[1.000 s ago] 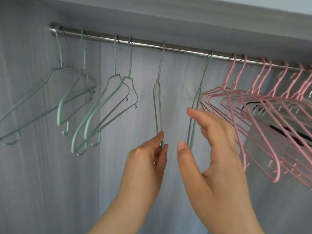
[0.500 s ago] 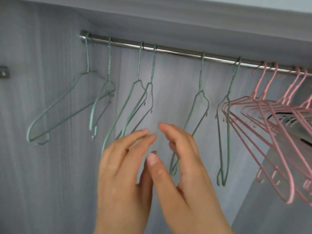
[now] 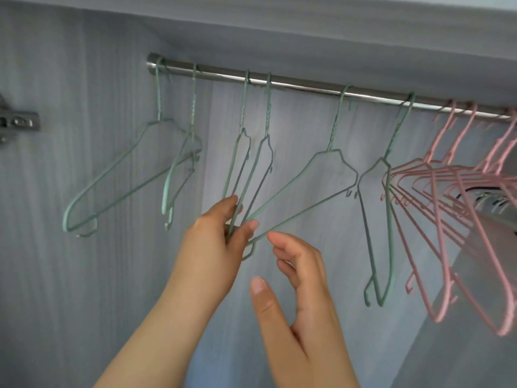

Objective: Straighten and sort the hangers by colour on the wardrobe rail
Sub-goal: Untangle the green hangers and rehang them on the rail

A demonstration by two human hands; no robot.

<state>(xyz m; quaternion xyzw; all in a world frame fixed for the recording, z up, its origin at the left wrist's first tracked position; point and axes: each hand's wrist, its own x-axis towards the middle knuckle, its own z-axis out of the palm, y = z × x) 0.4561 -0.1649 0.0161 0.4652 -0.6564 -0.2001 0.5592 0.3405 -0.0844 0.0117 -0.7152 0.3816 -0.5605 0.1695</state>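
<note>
Inside of the wardrobe is looking all pale grey wood-grain. The back panel (image 3: 307, 130) is catching the light in soft vertical streaks, the left side wall (image 3: 70, 79) is sitting a bit darker, and the top panel (image 3: 279, 32) is hanging low right above everything. A metal hinge (image 3: 16, 123) is poking in at the far left edge. The shiny rail (image 3: 307, 86) is running from the side wall off to the right, sloping down in this view.

Six green hangers (image 3: 268, 107) are hanging on the left stretch of the rail, spread out and twisted at all sorts of angles. The pink hangers (image 3: 445, 119) are bunching up at the right end, overlapping each other.

The left hand (image 3: 212, 247) is pinching the bottom ends of the third and fourth green ones between thumb and fingers. The fifth green hanger (image 3: 333, 130) is hanging turned out wide, its low tip sitting right by that thumb, can't tell if it's touching. The right hand (image 3: 302, 289) is hovering just below it, fingers loosely curled, thumb out, holding nothing.
</note>
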